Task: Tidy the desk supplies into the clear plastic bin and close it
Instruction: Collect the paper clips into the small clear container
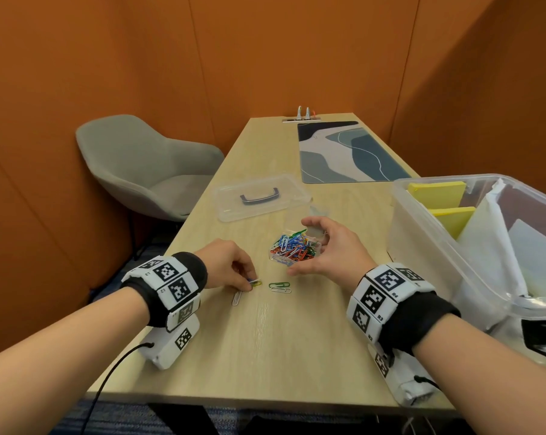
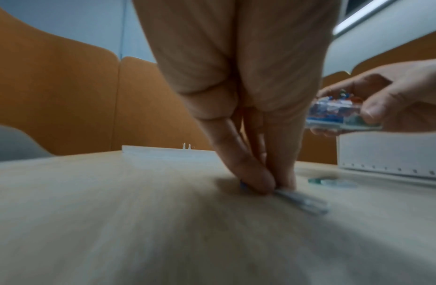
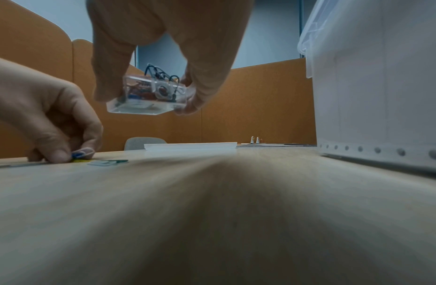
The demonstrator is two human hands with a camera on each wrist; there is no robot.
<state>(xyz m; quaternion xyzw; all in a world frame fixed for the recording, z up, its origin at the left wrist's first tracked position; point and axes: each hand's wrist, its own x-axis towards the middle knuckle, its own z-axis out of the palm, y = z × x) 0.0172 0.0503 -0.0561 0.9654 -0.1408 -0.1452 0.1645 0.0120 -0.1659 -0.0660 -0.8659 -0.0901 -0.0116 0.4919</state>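
Observation:
My right hand (image 1: 325,246) grips a small clear box of coloured paper clips (image 1: 295,248) and holds it above the desk; the right wrist view shows the same box (image 3: 146,96) clear of the wood. My left hand (image 1: 234,271) pinches loose blue and yellow paper clips (image 1: 255,283) flat on the desk, its fingertips (image 2: 263,181) pressed together on them. A green clip (image 1: 279,284), a white clip (image 1: 281,290) and another white clip (image 1: 236,298) lie close by. The large clear plastic bin (image 1: 428,246) stands open at the right, holding yellow pads and white items.
The bin's clear lid (image 1: 260,196) with a dark handle lies flat further back on the desk. A patterned desk mat (image 1: 350,152) lies at the far right. A grey chair (image 1: 146,167) stands left of the desk. Orange partition walls surround the desk.

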